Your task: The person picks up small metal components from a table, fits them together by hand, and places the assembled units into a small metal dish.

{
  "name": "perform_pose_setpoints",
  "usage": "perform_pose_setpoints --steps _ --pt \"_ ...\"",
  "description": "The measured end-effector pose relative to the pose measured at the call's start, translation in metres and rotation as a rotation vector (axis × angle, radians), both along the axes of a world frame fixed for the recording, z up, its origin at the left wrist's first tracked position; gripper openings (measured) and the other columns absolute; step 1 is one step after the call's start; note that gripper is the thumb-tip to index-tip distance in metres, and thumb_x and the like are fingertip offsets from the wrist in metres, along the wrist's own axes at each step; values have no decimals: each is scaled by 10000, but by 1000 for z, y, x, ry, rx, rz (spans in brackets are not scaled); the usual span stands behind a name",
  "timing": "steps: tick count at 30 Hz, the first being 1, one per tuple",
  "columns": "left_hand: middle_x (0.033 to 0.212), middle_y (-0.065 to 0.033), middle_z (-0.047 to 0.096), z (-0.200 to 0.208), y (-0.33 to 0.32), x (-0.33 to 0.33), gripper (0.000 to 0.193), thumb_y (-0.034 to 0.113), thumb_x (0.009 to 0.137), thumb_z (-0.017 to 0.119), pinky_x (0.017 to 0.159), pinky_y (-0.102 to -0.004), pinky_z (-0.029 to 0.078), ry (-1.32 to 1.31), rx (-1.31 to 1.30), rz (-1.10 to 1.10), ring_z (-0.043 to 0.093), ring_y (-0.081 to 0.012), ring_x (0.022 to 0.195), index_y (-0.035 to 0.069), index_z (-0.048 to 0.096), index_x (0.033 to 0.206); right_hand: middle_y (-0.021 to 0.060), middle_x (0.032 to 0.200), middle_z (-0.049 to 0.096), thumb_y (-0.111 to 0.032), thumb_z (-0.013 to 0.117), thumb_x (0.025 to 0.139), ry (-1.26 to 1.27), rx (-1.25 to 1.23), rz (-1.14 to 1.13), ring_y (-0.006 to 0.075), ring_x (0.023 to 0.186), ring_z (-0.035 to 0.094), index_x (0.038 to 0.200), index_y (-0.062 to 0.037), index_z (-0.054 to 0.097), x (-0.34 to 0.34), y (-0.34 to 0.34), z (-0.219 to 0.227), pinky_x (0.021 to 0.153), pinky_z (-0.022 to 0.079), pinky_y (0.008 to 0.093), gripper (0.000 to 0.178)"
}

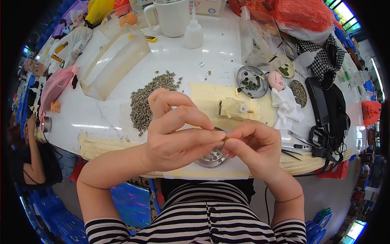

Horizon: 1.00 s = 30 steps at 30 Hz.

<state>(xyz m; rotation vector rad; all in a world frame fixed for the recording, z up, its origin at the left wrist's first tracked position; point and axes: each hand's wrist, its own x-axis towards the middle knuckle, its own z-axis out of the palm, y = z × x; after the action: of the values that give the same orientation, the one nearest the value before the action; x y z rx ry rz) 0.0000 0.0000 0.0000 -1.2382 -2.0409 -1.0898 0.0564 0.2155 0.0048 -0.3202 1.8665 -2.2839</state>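
Bare desk betw. squeeze bottle & clear box = room to pass. Taped block stands just fwd of R hand; pellet pile just fwd of L hand. Round dish underneath. Far R tight: tissue, blk straps.

Left hand and right hand meet fingertip to fingertip over a shiny round dish, pinching a tiny piece too small to identify. Pile of grey-brown bits on white table beyond left hand, taped block beyond the fingertips. White mug and squeeze bottle at far side, clear plastic tray left of them
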Motion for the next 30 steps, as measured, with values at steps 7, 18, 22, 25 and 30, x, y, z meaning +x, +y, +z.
perform_pose_setpoints --steps 7,18,22,25,30 --pt "876 61 606 0 3 0 307 129 584 873 719 -335 333 84 -17 94 470 -200 837 159 742 860 89 893 713 9 722 848 371 284 -222 106 747 674 994 38 707 -3 -5 -4 659 554 225 150" --pt "880 34 604 -1 2 -6 267 119 671 859 749 -322 357 -206 24 -129 466 -191 847 158 766 918 69 907 693 -102 609 973 -202 -90 82 123 842 684 1071 35 645 -4 2 0 729 556 239 173" --pt "855 48 606 -5 3 -8 234 125 690 840 778 -322 357 -404 91 -183 500 -183 850 186 778 908 79 922 695 -125 578 994 -274 -153 120 127 859 685 1090 39 638 -7 2 2 732 558 242 199" --pt "867 30 607 -5 1 -9 237 100 689 841 767 -319 360 -364 83 -170 483 -184 849 154 771 908 87 944 700 -124 584 992 -267 -180 119 127 862 685 1097 39 637 -6 2 2 738 559 247 201" --pt "829 14 602 1 1 -5 257 47 653 837 750 -313 361 -171 -6 -24 475 -190 818 111 751 887 102 935 710 -53 667 914 72 18 -58 130 812 685 1078 27 680 -1 -1 -3 697 552 250 183"
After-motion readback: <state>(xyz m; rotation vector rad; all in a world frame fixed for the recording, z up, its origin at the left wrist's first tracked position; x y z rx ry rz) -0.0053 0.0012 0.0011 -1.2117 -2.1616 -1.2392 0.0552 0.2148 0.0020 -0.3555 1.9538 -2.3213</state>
